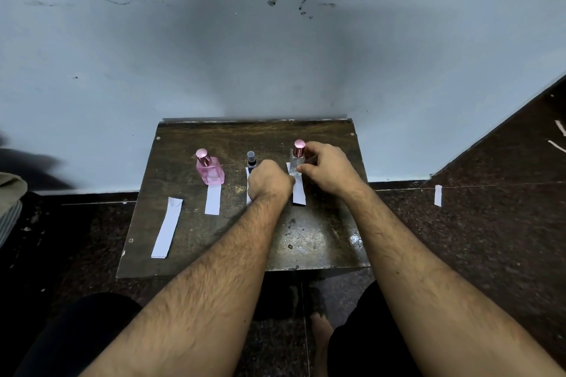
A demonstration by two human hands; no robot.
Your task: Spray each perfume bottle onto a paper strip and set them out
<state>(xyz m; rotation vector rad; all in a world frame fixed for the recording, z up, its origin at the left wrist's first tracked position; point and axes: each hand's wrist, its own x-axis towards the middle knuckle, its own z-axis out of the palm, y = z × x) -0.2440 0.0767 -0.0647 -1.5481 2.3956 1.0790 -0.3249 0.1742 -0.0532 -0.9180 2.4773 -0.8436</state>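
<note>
The pink bottle [210, 170] already stood on its strip. Right of it, the right hand [326, 170] pinched the clear bottle [297, 159] onto another strip. The left hand [269, 180] was curled; what it held was hidden. One strip [167, 226] left of the pink bottle waited.

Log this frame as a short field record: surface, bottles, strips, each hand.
surface: small dark table against a wall
bottles: pink bottle; small dark spray bottle; clear bottle with pink cap
strips: one under each bottle; spare strip on the table's left; another strip on the floor
left hand: fingers curled, over middle strip; grip hidden
right hand: grips clear bottle
</note>
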